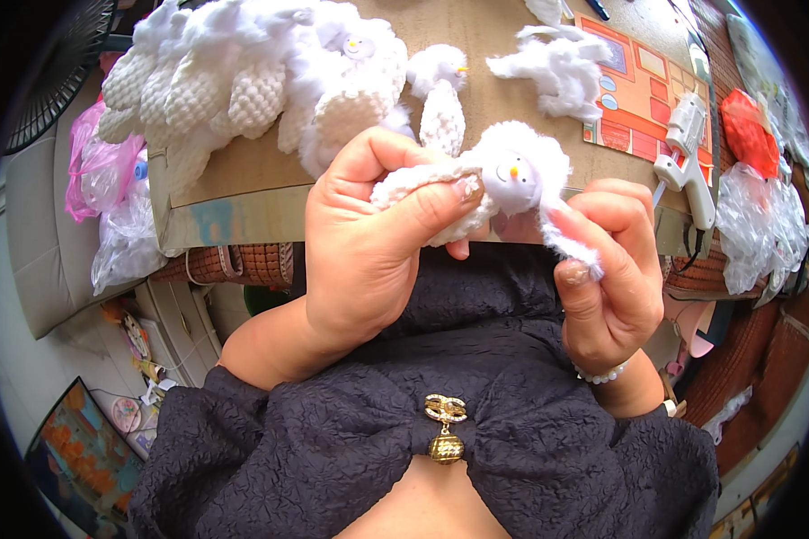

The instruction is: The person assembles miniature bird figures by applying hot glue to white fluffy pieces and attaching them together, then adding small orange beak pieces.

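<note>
My left hand (384,229) grips the white knitted body of a small snowman doll (512,178) between thumb and fingers. The doll's round face has an orange nose, dark dot eyes and a curved smile, with white fluffy trim around it. My right hand (610,269) pinches the loose end of a white furry strip (566,239) that hangs from the side of the head. Beyond the hands, another snowman doll (443,101) lies on the table, beside a large pile of white knitted pieces (209,87) with fluffy tops.
White furry strips (556,71) lie at the table's far right. A white glue gun (687,155) with a black cord rests over a printed orange sheet (620,138) by the right edge. Plastic bags (748,222) are to the right, pink and clear bags (108,182) to the left. A fan (61,74) stands upper left.
</note>
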A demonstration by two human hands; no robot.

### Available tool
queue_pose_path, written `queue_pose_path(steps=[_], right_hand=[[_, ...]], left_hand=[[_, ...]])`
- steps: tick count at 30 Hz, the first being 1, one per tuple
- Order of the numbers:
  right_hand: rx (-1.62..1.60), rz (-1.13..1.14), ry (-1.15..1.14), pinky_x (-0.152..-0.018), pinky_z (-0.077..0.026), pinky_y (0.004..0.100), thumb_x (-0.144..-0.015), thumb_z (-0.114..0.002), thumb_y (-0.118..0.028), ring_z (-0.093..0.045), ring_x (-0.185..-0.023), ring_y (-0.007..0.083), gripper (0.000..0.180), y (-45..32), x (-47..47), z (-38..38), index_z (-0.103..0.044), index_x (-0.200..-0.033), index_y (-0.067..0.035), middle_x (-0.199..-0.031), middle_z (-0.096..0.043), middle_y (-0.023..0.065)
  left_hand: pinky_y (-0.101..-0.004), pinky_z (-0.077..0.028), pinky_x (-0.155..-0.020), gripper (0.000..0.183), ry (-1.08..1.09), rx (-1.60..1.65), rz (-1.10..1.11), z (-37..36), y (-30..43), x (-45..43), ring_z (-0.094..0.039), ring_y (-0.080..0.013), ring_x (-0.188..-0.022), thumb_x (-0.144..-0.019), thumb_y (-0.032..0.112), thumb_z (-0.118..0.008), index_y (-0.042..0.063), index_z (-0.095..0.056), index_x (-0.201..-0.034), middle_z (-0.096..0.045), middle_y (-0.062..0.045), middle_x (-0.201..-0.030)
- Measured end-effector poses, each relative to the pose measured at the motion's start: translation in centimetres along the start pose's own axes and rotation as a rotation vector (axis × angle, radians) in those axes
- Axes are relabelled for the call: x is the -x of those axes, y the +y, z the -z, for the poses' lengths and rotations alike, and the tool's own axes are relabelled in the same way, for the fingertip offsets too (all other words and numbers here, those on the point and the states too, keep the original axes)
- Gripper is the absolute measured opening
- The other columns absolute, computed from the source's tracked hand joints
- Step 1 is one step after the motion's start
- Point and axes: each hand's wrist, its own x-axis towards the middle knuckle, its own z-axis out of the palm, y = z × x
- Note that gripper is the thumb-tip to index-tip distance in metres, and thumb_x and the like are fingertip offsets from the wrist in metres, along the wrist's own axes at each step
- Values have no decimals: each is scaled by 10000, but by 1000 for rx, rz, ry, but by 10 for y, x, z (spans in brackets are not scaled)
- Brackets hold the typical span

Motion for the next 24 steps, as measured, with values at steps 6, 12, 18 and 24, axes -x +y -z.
queue_pose_path(steps=[6,12,18,24], right_hand=[[16,10,41,-722,-431,335,-733,-717,-100,-502,-809,246,328,-3,2,-7,-706,-1048,-8,-892,-588,75],[157,80,85,-727,-434,338,-685,-742,-95,-507,-819,244,359,1,5,-13,-719,-1039,-39,-909,-592,63],[281,151,183,-732,-416,334,-622,-755,-104,-512,-829,226,405,10,10,-26,-732,-1025,-66,-926,-599,36],[698,279,145,-759,-336,295,-624,-707,-148,-507,-836,163,435,11,9,-28,-738,-1058,-148,-947,-597,-33]], left_hand=[[-261,-527,-566,150,6,5,-58,-2,-4,0,-648,-153,-695,-849,-44,-657,20,-537,-911,-669,-115,-857],[-264,-533,-580,133,-7,60,-42,0,-6,1,-643,-151,-695,-861,-28,-652,18,-536,-908,-670,-118,-866],[-286,-497,-597,89,71,93,139,-7,-4,0,-601,-165,-670,-882,49,-633,57,-545,-896,-662,-107,-873],[-243,-487,-610,98,61,249,452,-2,2,-3,-596,-124,-725,-896,86,-617,65,-557,-971,-637,-64,-920]])
